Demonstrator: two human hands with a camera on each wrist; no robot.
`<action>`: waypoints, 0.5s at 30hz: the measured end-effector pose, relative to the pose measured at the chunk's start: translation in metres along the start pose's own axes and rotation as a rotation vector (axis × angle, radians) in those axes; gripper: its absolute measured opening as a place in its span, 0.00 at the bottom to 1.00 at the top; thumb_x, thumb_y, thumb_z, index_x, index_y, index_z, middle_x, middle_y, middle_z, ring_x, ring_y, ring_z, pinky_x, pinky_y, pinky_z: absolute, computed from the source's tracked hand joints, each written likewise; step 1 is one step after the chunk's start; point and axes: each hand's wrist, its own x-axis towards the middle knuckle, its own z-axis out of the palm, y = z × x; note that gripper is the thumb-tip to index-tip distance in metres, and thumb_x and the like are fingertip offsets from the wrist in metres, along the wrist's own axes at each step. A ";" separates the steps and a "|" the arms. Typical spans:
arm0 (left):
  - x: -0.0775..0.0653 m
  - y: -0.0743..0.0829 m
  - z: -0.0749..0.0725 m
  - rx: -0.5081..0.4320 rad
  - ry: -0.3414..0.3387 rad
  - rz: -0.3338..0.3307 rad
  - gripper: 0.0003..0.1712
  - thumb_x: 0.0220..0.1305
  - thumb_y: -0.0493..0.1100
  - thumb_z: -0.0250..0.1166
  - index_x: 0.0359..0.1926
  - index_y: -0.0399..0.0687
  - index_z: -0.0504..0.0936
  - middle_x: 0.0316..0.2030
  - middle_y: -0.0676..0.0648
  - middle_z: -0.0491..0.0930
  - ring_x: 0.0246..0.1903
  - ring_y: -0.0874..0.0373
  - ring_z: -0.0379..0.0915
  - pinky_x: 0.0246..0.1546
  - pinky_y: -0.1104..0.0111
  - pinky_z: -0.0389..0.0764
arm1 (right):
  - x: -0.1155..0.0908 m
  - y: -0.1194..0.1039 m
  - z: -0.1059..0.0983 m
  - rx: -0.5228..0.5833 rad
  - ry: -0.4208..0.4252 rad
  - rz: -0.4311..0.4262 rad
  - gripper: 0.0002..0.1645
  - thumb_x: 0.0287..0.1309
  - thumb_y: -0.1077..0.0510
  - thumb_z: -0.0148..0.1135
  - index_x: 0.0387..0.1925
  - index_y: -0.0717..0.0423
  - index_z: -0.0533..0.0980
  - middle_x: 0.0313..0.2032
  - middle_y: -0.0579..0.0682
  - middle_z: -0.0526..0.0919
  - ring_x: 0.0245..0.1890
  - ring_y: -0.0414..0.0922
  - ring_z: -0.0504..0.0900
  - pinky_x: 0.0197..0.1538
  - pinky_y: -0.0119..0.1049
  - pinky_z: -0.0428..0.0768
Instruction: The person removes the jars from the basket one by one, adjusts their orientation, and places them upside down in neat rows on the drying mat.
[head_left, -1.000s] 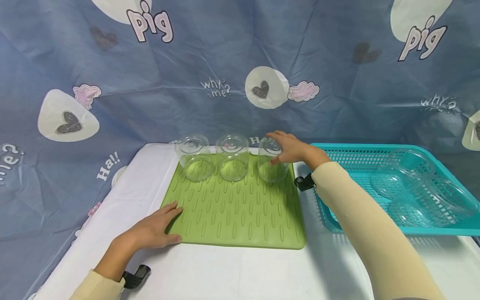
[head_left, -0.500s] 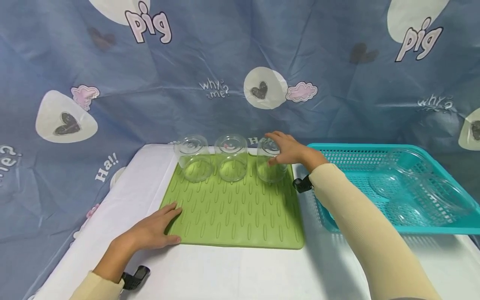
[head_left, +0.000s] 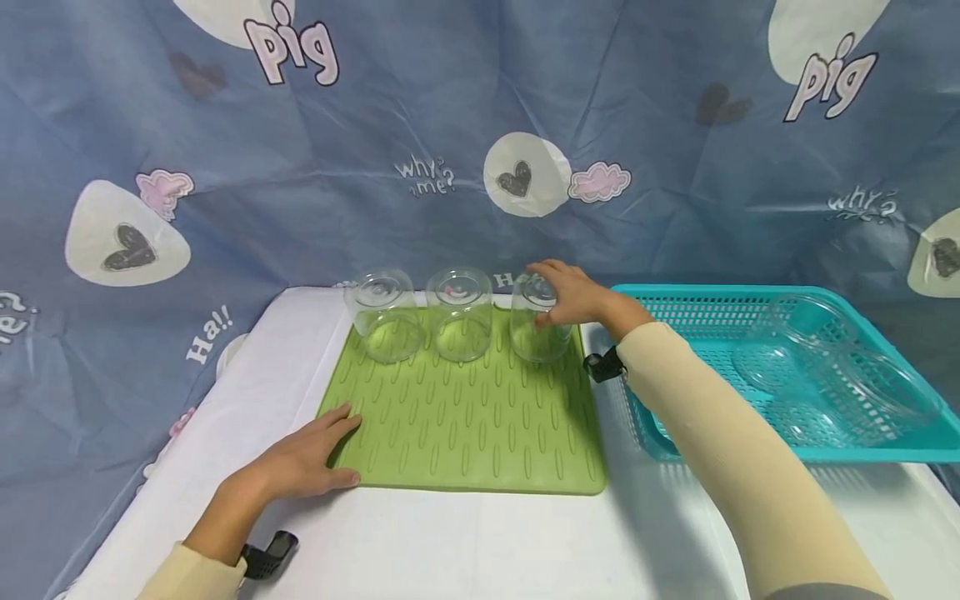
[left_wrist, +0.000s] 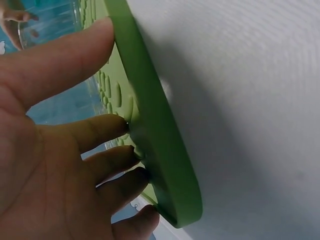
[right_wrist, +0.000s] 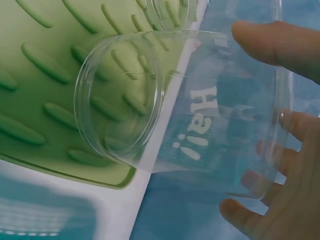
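1. While our left hand (head_left: 307,457) rests with fingers spread, it touches the near-left corner of the green mat (head_left: 465,425) on the desk (head_left: 435,537).
2. Toward the desk's back edge, two clear glasses (head_left: 459,333) stand.
3. Beside them, the rightmost glass (head_left: 527,337) stands, long axis vertical, our nearer right hand (head_left: 573,298) gripping its upper end between thumb and fingers.
4. Near the desk's right edge sits our basket (head_left: 750,292).

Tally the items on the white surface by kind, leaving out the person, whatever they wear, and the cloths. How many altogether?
Clear cups: 5 (3 standing on the mat, 2 visible in the basket)
Green mat: 1
Teal basket: 1
Total: 7
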 end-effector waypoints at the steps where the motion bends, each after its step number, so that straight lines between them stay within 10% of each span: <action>1: 0.000 0.000 0.000 -0.001 0.000 -0.002 0.49 0.56 0.55 0.72 0.71 0.35 0.64 0.74 0.30 0.54 0.71 0.27 0.54 0.66 0.37 0.66 | 0.000 -0.001 -0.001 -0.002 -0.004 0.002 0.58 0.56 0.48 0.70 0.79 0.49 0.46 0.79 0.58 0.43 0.78 0.65 0.41 0.74 0.70 0.53; 8: 0.001 -0.001 0.005 -0.007 0.005 -0.014 0.50 0.54 0.56 0.73 0.70 0.35 0.65 0.74 0.29 0.55 0.70 0.27 0.55 0.66 0.37 0.66 | -0.016 -0.004 -0.015 -0.057 0.042 -0.010 0.53 0.58 0.45 0.66 0.78 0.47 0.50 0.79 0.59 0.41 0.79 0.64 0.38 0.73 0.75 0.44; 15: 0.001 0.001 0.002 0.008 0.012 -0.017 0.50 0.53 0.57 0.73 0.70 0.36 0.66 0.74 0.30 0.56 0.70 0.28 0.56 0.65 0.37 0.67 | -0.077 0.001 -0.046 -0.211 0.105 -0.083 0.45 0.60 0.48 0.66 0.75 0.49 0.59 0.78 0.61 0.49 0.77 0.65 0.44 0.69 0.76 0.52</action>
